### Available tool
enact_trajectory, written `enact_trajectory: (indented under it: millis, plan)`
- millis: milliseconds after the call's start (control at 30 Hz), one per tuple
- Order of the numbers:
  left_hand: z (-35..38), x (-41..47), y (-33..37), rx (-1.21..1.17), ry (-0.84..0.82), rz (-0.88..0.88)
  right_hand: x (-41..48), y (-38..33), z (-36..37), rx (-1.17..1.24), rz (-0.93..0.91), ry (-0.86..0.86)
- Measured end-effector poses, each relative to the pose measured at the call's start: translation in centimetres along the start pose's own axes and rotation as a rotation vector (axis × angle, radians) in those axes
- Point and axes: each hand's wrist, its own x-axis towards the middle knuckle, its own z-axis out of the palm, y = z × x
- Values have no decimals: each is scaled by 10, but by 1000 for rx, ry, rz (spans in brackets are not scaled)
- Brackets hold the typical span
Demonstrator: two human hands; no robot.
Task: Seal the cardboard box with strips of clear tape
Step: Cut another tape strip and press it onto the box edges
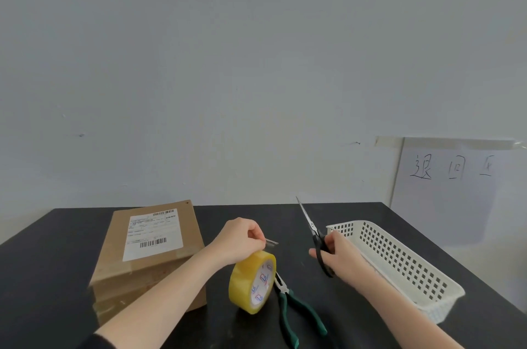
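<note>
While roll [252, 281] hides pliers [296, 308] tips, tape end [271, 242] blurred

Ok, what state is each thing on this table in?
Brown cardboard box: closed, label up.
Yellowish clear tape roll: on edge, end peeled.
Left hand: pinches the tape end.
Black-handled scissors: blades closed, tips up.
Right hand: grips the scissors.
Green-handled pliers: lying flat.
White perforated plastic basket: upright.
</note>
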Motion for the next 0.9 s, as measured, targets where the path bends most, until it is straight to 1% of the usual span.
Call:
enact_trajectory:
  millis: [167, 333, 533, 700, 900]
  plan:
    - [2, -3, 6, -19, -16, 39, -1, -3, 25, 387, 13, -86]
    - [4, -6, 2, -15, 28, 77, 0, -11, 47, 602, 1, -157]
    - [4, -10, 0, -18, 73, 145, 7, -19, 65, 738, -18, -213]
    - [7, -9, -1, -18, 94, 172, 8, -21, 81, 769, -22, -242]
    - [12, -8, -1, -50, 110, 202, 13, -18, 96, 780, -10, -224]
